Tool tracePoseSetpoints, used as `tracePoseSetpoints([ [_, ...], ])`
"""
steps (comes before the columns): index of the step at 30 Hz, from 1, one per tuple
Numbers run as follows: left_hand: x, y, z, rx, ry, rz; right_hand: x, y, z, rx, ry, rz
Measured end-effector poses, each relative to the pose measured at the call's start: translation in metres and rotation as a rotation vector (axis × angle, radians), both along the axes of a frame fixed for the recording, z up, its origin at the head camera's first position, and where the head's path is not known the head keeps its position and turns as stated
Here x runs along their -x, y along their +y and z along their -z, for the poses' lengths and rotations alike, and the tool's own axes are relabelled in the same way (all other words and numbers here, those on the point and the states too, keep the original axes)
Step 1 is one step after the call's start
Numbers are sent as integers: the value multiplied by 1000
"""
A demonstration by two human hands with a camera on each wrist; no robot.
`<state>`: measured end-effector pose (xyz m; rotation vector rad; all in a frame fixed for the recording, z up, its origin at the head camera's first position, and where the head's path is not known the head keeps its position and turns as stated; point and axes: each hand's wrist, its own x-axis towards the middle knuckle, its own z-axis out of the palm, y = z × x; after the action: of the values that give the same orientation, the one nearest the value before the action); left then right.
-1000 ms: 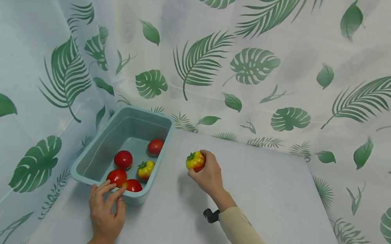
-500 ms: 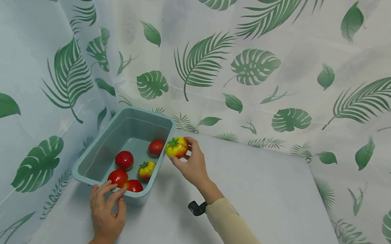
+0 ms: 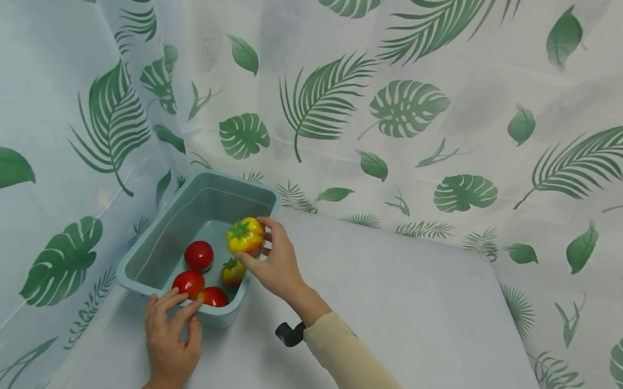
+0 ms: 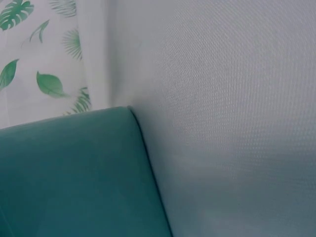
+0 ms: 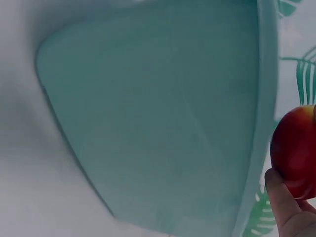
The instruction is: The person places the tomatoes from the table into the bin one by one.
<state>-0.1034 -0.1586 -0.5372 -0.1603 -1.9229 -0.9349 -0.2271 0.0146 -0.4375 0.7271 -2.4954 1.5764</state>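
Observation:
My right hand (image 3: 276, 269) holds a glossy yellow-and-red tomato (image 3: 246, 236) with a green leafy top, fingers and thumb around its sides. It is over the right side of a blue-green plastic bin (image 3: 141, 266). In the right wrist view, the tomato's red side (image 5: 295, 150) shows beyond the bin's rim. My left hand (image 3: 170, 340) grips the bin's near rim, fingertips over the edge. Inside lie several fruits: a red one (image 3: 198, 255), two more red ones (image 3: 188, 283) near the front and a yellow-red tomato (image 3: 232, 273). Another red fruit is hidden behind the held tomato.
The bin stands at the left of a white-covered table (image 3: 389, 327). Leaf-printed curtains (image 3: 349, 98) rise behind it and along the left side. A black wrist device (image 3: 290, 334) sits under my right wrist. The bin's outer wall (image 4: 74, 173) fills the lower left wrist view.
My right hand has carried the tomato leftward, from above the table across the bin's right rim to over its inside. The left hand stays on the near rim.

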Motion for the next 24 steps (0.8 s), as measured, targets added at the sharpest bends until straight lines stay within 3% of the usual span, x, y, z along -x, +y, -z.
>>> tracePoseSetpoints([
  [9,0,0,-1,8,0,-3,-8,-21,7,-3,60,-109],
  [14,2,0,1,4,8,-6,-11,-25,8,7,43,-120],
  [24,1,1,0,2,-5,-12,-15,-29,6,-97,44,-152],
])
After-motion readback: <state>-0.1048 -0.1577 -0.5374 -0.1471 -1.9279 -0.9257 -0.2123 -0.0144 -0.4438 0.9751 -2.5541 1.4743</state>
